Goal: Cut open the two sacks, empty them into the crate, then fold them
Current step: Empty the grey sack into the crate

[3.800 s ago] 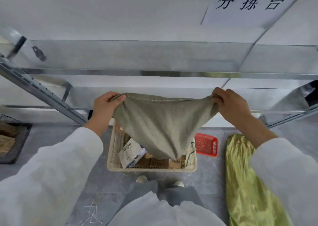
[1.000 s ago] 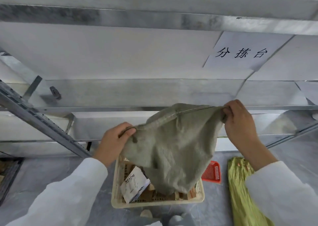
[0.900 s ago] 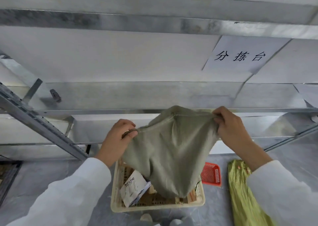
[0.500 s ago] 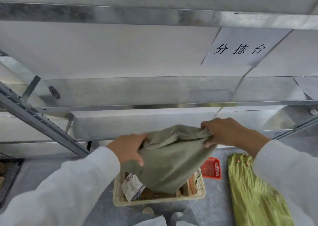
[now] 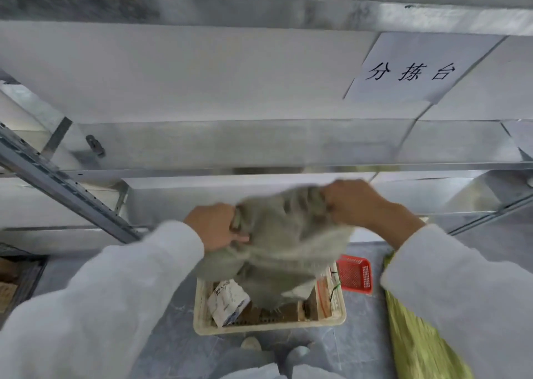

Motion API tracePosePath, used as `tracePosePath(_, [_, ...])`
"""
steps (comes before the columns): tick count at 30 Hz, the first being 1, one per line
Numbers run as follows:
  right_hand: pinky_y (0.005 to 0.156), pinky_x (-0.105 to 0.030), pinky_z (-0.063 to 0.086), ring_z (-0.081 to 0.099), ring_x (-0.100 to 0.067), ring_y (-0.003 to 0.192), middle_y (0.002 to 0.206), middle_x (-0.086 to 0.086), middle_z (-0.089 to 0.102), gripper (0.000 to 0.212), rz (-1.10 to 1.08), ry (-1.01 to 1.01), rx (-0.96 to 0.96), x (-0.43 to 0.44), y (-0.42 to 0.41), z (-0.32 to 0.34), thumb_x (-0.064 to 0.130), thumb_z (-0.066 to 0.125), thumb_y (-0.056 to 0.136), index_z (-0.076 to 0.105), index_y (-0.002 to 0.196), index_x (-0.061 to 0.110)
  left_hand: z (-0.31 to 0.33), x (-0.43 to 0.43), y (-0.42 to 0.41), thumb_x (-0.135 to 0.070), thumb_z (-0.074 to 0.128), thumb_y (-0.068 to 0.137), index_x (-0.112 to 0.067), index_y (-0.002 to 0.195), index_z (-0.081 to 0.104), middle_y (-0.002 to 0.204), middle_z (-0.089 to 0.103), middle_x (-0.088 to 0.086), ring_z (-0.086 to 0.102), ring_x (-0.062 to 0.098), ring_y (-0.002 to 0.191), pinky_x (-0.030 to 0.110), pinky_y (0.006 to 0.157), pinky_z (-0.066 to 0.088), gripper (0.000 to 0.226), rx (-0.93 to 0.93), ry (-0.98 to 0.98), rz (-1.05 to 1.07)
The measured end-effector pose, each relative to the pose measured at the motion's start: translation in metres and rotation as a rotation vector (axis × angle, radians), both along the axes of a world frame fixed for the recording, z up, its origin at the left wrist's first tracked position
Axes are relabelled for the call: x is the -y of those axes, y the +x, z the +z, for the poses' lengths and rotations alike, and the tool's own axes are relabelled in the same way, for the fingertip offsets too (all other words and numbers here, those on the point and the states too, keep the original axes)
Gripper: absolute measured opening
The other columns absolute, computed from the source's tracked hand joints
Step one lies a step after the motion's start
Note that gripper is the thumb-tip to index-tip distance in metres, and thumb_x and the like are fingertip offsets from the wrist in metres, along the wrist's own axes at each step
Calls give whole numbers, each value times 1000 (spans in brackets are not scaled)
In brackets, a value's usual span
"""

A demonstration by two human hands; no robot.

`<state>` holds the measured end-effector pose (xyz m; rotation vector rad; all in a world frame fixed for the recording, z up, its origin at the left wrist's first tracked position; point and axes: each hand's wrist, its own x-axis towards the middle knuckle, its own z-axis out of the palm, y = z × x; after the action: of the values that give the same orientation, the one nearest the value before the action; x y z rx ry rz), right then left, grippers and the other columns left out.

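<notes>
One wide-angle camera sits on the person's head and looks forward and steeply down, past the white sleeves (image 5: 101, 306) that fill the lower corners, to the floor (image 5: 173, 335) and the crate (image 5: 268, 328) right below. The left hand (image 5: 213, 225) and right hand (image 5: 354, 202), both gripping the sack (image 5: 288, 248), lie close to the lens at mid-frame and are blurred. The upper half takes in the metal shelving (image 5: 230, 144) and a paper sign (image 5: 412, 69), facing the person at close range.
</notes>
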<state>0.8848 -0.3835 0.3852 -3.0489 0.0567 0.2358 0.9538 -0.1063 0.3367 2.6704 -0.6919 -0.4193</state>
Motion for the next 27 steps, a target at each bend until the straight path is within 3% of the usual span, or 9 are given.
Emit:
tracePosePath(4, [65, -27, 52, 68, -16, 82, 79, 14, 73, 53, -192, 433, 285, 28, -2, -9, -7, 57, 68, 73, 95, 36, -15, -5, -1, -23, 65, 84, -47, 71, 63, 68, 67, -17, 60, 3, 67, 21, 65, 47, 27, 91, -292, 203])
tracePosePath(7, [71, -22, 43, 66, -17, 94, 102, 12, 72, 44, -75, 227, 71, 13, -15, -17, 2, 58, 80, 70, 104, 36, -8, 3, -22, -24, 62, 85, -42, 60, 53, 64, 64, -23, 62, -8, 70, 15, 63, 45, 32, -55, -169, 40])
tracePosePath(9, [73, -21, 47, 68, -17, 93, 102, 7, 73, 41, -73, 283, 84, 15, -16, -16, 4, 60, 80, 70, 101, 38, 1, 2, -12, -16, 60, 79, -47, 70, 62, 75, 67, -26, 61, -12, 78, 15, 73, 48, 33, 64, -436, 170])
tracePosePath(12, [68, -22, 54, 67, -6, 79, 86, 11, 74, 38, -233, 474, 416, 24, -11, -11, 8, 60, 79, 71, 88, 43, 7, 4, -6, -46, 60, 77, -52, 82, 69, 76, 70, -28, 65, -4, 75, 20, 68, 50, 12, -40, -323, -3])
tracePosePath(15, [75, -31, 53, 67, -21, 91, 98, 2, 74, 30, -146, 311, 44, 4, -22, -20, 10, 58, 82, 72, 98, 32, 0, 6, -11, -15, 60, 80, -45, 77, 70, 80, 71, -19, 65, 3, 78, 28, 75, 52, 32, -37, -462, 143])
tracePosePath(18, [70, -22, 52, 66, -13, 83, 82, 14, 72, 47, -266, 542, 428, 19, -24, -22, -6, 57, 77, 71, 85, 37, -1, 1, -15, -22, 69, 86, -48, 74, 70, 70, 72, -15, 66, 3, 68, 29, 67, 56, 29, -186, -510, 219])
tracePosePath(22, [71, -27, 49, 65, -15, 87, 90, 9, 72, 21, -159, 421, 29, 2, -32, -15, 22, 67, 86, 69, 98, 38, 4, -5, -15, 4, 61, 85, -43, 67, 73, 70, 71, -16, 66, 11, 75, 12, 60, 53, 51, -143, -866, 516])
tracePosePath(25, [63, -20, 46, 59, 1, 71, 73, 19, 67, 33, -286, 682, 432, 6, -25, -3, 12, 62, 78, 66, 83, 44, -4, 11, -28, -17, 72, 83, -34, 77, 73, 71, 72, -21, 66, -5, 70, 14, 66, 52, 18, -228, -830, 481])
tracePosePath(27, [60, -23, 43, 58, -1, 68, 63, 19, 60, 29, -265, 605, 386, -2, -22, -1, 14, 61, 81, 57, 70, 41, -20, 25, -43, -24, 71, 84, -29, 91, 68, 86, 71, -15, 66, 3, 83, 16, 73, 50, 9, -267, -705, 358])
